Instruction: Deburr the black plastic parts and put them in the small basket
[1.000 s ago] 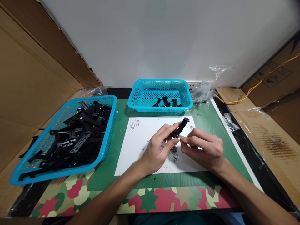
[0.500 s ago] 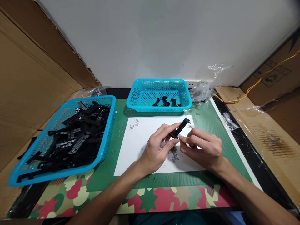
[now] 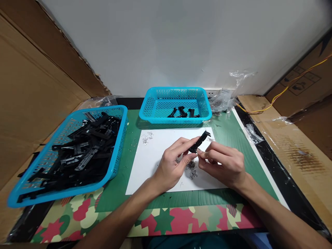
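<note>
Between the thumb and fingers of my left hand [image 3: 172, 166] is a black plastic part [image 3: 200, 141], held tilted with its far end up to the right. My right hand [image 3: 224, 162] is pinched at the part's lower end. A thin, shiny piece shows at those fingertips, too small to make out well. Beneath the hands lies a white sheet [image 3: 147, 166]. A pile of small metal springs or wire clips [image 3: 192, 169] rests on it below the part, with smaller groups at the sheet's upper left and upper right.
A blue basket [image 3: 119, 145] heaped with black plastic parts stands at the left. Behind the sheet, another blue basket [image 3: 176, 90] holds several similar parts. Plastic bags [image 3: 223, 100] lie at the back right, near yellow wires [image 3: 275, 98] and cardboard [image 3: 298, 145].
The black part has turned slightly in my left hand. My right fingertips stay against its lower end, having shifted only a little.
</note>
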Motion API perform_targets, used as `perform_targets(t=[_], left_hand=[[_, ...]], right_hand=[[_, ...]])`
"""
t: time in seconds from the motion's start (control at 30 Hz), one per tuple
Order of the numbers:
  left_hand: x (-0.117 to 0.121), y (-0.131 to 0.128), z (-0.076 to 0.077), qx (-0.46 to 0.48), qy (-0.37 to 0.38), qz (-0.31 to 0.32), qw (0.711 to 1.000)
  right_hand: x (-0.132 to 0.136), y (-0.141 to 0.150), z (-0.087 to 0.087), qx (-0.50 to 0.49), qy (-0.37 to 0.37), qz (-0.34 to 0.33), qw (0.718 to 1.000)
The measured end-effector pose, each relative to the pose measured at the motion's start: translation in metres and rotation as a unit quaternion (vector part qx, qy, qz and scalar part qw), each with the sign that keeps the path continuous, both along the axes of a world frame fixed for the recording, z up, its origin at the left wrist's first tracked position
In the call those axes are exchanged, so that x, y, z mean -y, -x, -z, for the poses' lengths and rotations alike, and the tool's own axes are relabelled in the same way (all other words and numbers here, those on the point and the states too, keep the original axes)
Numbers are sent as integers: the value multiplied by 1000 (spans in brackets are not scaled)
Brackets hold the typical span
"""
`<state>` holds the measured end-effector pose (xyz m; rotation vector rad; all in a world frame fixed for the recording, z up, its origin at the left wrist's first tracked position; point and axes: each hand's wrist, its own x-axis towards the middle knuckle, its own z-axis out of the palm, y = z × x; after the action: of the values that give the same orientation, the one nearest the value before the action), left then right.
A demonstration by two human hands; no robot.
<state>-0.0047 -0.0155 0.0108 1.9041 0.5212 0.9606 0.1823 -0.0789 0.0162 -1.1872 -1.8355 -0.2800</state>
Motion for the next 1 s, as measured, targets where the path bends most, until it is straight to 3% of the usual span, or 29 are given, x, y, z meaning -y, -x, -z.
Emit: perform_targets(t=[0.47, 1.0], left_hand=[[0, 0, 1, -5, 16, 9, 1000], [1, 0, -4, 10, 76, 25, 997]], right_hand=[[0, -1, 0, 2, 3, -2, 1000], [0, -2, -1, -159, 101, -128, 974]])
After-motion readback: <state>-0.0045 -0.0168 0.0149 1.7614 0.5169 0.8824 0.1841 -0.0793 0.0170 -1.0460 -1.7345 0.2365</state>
